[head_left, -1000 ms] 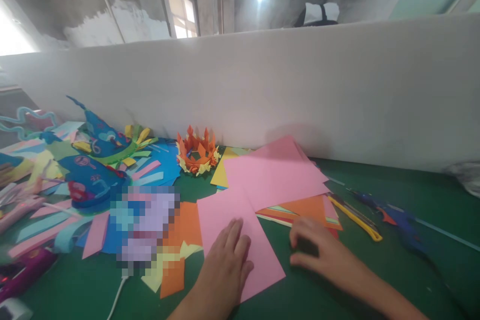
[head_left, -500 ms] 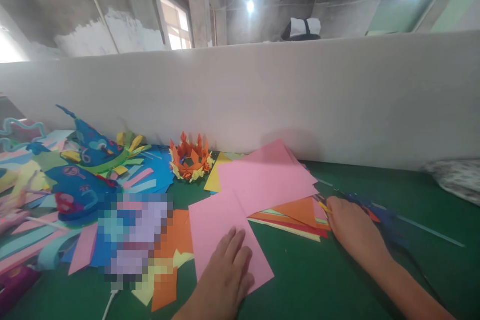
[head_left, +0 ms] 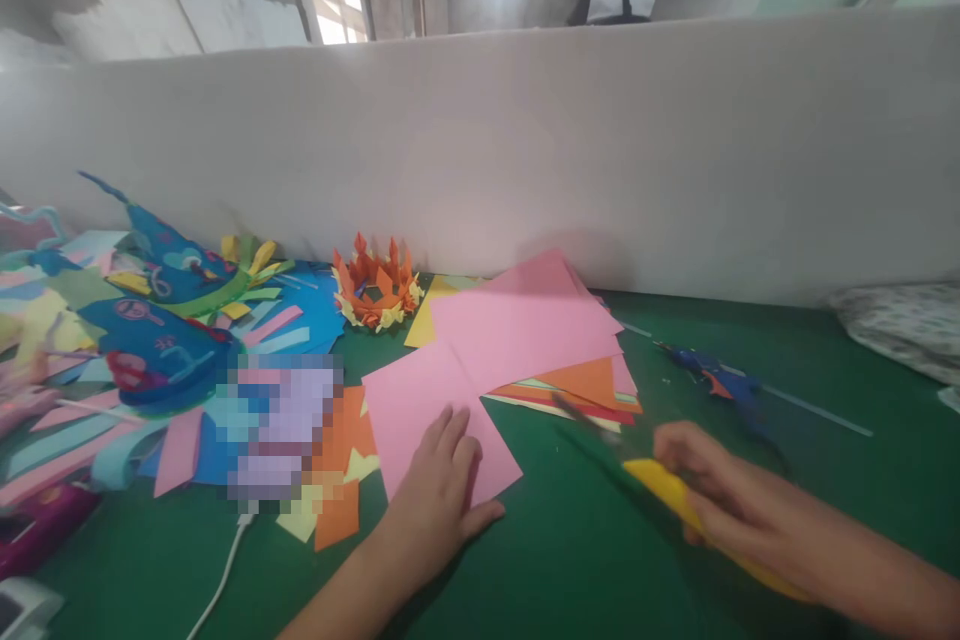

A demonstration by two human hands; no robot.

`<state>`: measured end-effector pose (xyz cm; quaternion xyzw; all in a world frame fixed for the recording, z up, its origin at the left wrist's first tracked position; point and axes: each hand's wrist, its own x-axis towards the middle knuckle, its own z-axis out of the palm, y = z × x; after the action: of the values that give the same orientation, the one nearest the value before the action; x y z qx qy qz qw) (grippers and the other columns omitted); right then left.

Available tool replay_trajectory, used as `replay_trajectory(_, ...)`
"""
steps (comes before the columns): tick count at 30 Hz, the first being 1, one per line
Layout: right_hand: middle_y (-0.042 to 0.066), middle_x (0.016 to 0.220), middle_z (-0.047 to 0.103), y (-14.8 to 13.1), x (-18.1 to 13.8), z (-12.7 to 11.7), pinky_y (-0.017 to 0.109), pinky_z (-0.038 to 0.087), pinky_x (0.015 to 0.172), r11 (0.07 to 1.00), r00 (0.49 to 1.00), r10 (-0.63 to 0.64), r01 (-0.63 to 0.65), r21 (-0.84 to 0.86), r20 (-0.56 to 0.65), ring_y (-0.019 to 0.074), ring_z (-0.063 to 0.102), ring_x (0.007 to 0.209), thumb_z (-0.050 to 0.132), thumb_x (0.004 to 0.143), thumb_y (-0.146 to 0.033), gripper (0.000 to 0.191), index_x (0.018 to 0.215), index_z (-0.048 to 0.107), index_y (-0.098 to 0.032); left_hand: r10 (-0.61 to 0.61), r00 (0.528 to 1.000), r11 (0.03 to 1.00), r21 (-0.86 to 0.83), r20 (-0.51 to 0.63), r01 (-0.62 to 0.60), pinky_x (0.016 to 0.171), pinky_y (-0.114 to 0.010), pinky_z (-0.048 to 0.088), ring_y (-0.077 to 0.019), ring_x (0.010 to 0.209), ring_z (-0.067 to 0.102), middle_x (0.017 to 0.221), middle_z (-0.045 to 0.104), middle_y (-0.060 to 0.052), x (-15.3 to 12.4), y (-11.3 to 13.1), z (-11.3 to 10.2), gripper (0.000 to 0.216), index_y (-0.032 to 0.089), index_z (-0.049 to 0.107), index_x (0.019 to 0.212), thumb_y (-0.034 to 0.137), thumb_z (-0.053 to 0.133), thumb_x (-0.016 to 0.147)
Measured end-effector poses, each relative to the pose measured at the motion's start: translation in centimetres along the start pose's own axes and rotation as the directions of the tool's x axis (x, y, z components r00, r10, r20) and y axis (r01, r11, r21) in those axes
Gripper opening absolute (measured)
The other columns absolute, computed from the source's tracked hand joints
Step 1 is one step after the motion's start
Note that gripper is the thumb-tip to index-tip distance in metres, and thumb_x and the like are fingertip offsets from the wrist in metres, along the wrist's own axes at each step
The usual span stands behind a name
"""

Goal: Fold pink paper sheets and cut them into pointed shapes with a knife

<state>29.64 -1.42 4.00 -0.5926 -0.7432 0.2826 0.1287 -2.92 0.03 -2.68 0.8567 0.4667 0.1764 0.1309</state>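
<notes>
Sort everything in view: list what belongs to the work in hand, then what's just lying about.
In use:
- pink sheet, under the left hand
- yellow-handled utility knife, held in the right hand

Apparently just lying about:
- orange-and-yellow paper crown
- two blue pointed hats
- blue glue gun
- white cable
- stacked coloured sheets, possibly spare stock

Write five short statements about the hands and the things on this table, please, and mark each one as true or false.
1. The left hand rests on a pink sheet. True.
2. The right hand holds scissors. False: it holds a yellow cutter.
3. The crown has orange points. True.
4. The glue gun is under the left hand. False: it lies on the green table, beyond the right hand.
5. The crown stands on that sheet. False: it stands apart, farther away.
</notes>
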Motion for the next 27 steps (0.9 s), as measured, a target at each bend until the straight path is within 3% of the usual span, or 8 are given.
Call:
replay_trajectory(2,0.002,0.091,0.060,-1.3,0.6,0.9,0.024,0.049,0.065,0.983,0.967,-0.061,0.015,0.185,0.246,0.0146,0.063,0.074,0.041,0.086,-0.027,0.022,0.108,0.046,-0.026,0.006,1.000,0.999,0.038,-0.016,-0.005,0.105,-0.056,0.039,-0.0374,0.138,0.029,0.145,0.038,-0.020,0.0,-0.1,0.0,0.034,0.016,0.051,0.102,0.039,0.066,0.081)
replay_trajectory(5,0.001,0.088,0.063,-2.6,2.0,2.1,0.028,0.050,0.073,0.979,0.932,-0.062,-0.013,0.203,0.356,0.0159,0.062,0.077,0.037,0.090,-0.028,0.031,0.120,0.042,-0.027,-0.006,0.999,0.995,0.099,-0.036,0.009,0.104,-0.056,0.040,-0.0389,0.137,0.030,0.144,0.039,-0.022,0.1,-0.2,0.0,0.037,0.015,0.051,0.103,0.040,0.066,0.081)
replay_trajectory(7,0.001,0.090,0.065,-3.1,2.8,2.6,0.030,0.049,0.075,0.983,0.944,-0.068,0.007,0.186,0.323,0.0168,0.062,0.079,0.034,0.093,-0.033,0.033,0.123,0.043,-0.027,-0.018,0.999,0.992,0.127,-0.048,0.024,0.104,-0.056,0.040,-0.0393,0.135,0.033,0.142,0.041,-0.023,0.3,-0.5,0.0,0.041,0.015,0.051,0.104,0.044,0.066,0.080)
replay_trajectory(10,0.003,0.109,0.065,-3.3,3.5,3.0,0.032,0.048,0.084,0.987,0.969,-0.115,0.087,0.134,0.219,0.0197,0.062,0.095,0.042,0.091,-0.043,0.034,0.121,0.050,-0.029,-0.025,0.999,0.992,0.121,-0.034,0.029,0.103,-0.057,0.040,-0.0391,0.132,0.039,0.138,0.046,-0.024,0.5,-0.8,-0.5,0.051,0.014,0.051,0.105,0.056,0.063,0.077)
replay_trajectory(14,0.004,0.122,0.061,-2.6,3.9,3.3,0.035,0.047,0.091,0.983,0.968,-0.183,0.175,0.060,0.170,0.0232,0.059,0.108,0.050,0.087,-0.048,0.037,0.119,0.056,-0.029,-0.016,0.997,0.997,0.072,0.078,0.010,0.103,-0.059,0.039,-0.0421,0.134,0.033,0.141,0.041,-0.026,0.6,-1.2,-1.7,0.073,0.014,0.052,0.107,0.067,0.071,0.060)
replay_trajectory(21,0.004,0.116,0.064,-1.0,3.8,3.2,0.034,0.049,0.086,0.934,0.919,-0.333,0.353,-0.063,0.210,0.0210,0.061,0.103,0.049,0.090,-0.036,0.034,0.122,0.056,-0.031,-0.061,0.984,0.998,0.010,0.168,0.060,0.109,-0.047,0.036,-0.0331,0.134,0.037,0.139,0.046,-0.018,0.7,-0.8,-3.8,0.026,0.015,0.059,0.090,0.031,0.071,0.073)
replay_trajectory(24,0.004,0.107,0.064,-0.6,3.7,3.3,0.031,0.050,0.076,0.894,0.886,-0.402,0.435,-0.110,0.232,0.0187,0.062,0.092,0.045,0.092,-0.031,0.034,0.124,0.056,-0.033,-0.039,0.985,0.999,-0.024,0.170,0.044,0.106,-0.044,0.040,-0.0313,0.128,0.045,0.133,0.053,-0.015,1.0,-0.7,-4.3,0.010,0.016,0.062,0.080,0.025,0.065,0.078)
replay_trajectory(27,0.005,0.099,0.063,-0.4,3.7,3.3,0.029,0.049,0.070,0.858,0.861,-0.448,0.490,-0.154,0.243,0.0174,0.061,0.084,0.044,0.093,-0.027,0.037,0.128,0.054,-0.033,-0.019,0.981,0.998,-0.052,0.194,0.030,0.105,-0.044,0.041,-0.0320,0.127,0.046,0.129,0.055,-0.013,1.0,-0.8,-4.6,0.011,0.017,0.064,0.077,0.027,0.066,0.077)
